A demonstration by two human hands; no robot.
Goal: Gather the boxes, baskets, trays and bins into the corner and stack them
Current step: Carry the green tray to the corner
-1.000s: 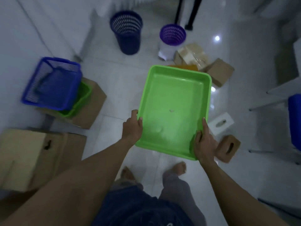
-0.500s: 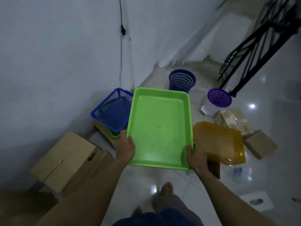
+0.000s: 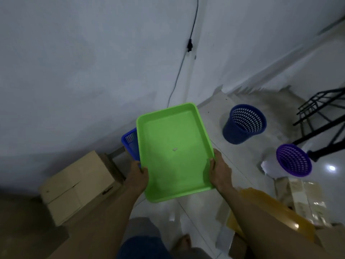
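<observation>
- A person holds a green tray [image 3: 168, 131] in the middle of the frame, up in the air over the floor.
- The left hand [image 3: 138, 176] grips the tray's left edge near the close corner. The thumb lies on top of the rim and the fingers curl under it, out of sight.
- The right hand [image 3: 221, 171] grips the tray's right edge the same way, with the thumb hooked over the rim.
- A tiny pale scrap [image 3: 175, 149] lies inside the tray, near its middle.
- A blue basket [image 3: 130, 142] peeks out from behind the tray's left side. Most of it is hidden.
- A cardboard box [image 3: 78, 186] sits at the lower left, close to the white wall [image 3: 74, 71].
- A dark blue round bin [image 3: 242, 124] with holes stands on the floor to the right of the tray, apart from it.
- A purple round bin [image 3: 294, 160] stands further right and lower in the frame, tipped a bit.
- An orange tray [image 3: 270, 208] lies at the lower right, partly behind the right arm.
- More flat cardboard boxes [image 3: 302, 199] lie at the right edge, just beside the orange tray.
- A black cable [image 3: 186, 62] runs down the wall corner above the green tray.
- A black metal frame [image 3: 321, 113] shows at the far right.
- A bare foot [image 3: 183, 242] shows at the bottom of the frame.
</observation>
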